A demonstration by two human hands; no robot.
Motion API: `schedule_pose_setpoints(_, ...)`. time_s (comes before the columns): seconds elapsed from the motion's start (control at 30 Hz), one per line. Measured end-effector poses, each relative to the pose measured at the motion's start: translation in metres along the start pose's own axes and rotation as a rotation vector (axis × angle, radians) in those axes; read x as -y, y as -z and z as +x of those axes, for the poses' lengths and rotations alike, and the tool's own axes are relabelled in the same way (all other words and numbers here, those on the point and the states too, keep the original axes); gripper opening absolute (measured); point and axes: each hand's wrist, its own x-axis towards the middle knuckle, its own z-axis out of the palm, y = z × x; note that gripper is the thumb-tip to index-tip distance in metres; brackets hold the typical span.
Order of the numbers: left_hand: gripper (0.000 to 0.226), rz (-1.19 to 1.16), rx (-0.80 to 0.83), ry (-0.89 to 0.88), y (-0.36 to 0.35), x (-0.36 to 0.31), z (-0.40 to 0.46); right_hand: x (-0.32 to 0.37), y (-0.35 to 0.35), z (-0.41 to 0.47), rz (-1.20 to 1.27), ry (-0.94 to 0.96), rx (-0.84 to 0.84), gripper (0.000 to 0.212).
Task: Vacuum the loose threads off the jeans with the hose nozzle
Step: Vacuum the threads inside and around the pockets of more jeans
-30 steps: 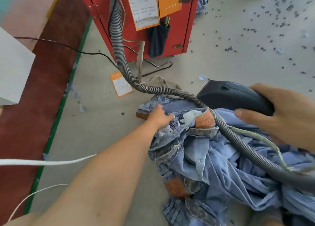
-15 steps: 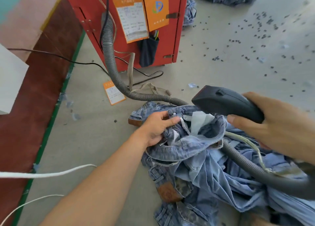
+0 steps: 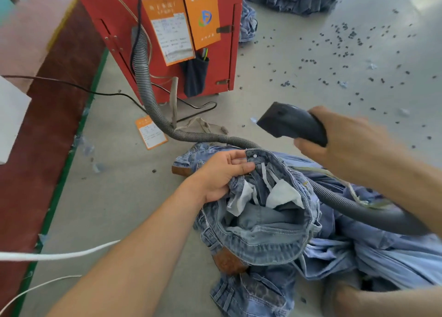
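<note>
Nozzle [image 3: 291, 124] now higher above opened jeans [image 3: 267, 221].

Blue jeans [image 3: 258, 233] waistband open, dark nozzle [image 3: 290, 122] above

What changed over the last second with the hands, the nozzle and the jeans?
The left hand took hold of the jeans at the waistband and pulled it open. The right hand lifted the nozzle clear of the denim. The hose remains attached to the red cabinet.
</note>
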Motion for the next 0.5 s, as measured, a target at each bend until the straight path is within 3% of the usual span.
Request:
schedule_pose_setpoints(0.13, 0.04, -0.083, -0.038, 0.07, 0.0, -0.003, 0.007, -0.003, -0.003, -0.024, -0.047, 0.052, 0.115, 0.047)
schedule_pose_setpoints(0.27, 0.032, -0.071, 0.013, 0.061, 0.001, -0.004, 0.007, -0.003, -0.021, -0.009, -0.164, 0.033, 0.118, 0.031)
schedule_pose_setpoints(0.4, 0.037, -0.076, 0.063, 0.076, 0.007, -0.007, 0.004, -0.017, -0.02, 0.009, -0.102, -0.036, 0.099, 0.022)
schedule_pose_setpoints(0.5, 0.036, -0.079, 0.042, 0.091, 0.005, -0.011, 0.007, -0.023, -0.003, -0.002, 0.024, -0.008, 0.105, 0.029)
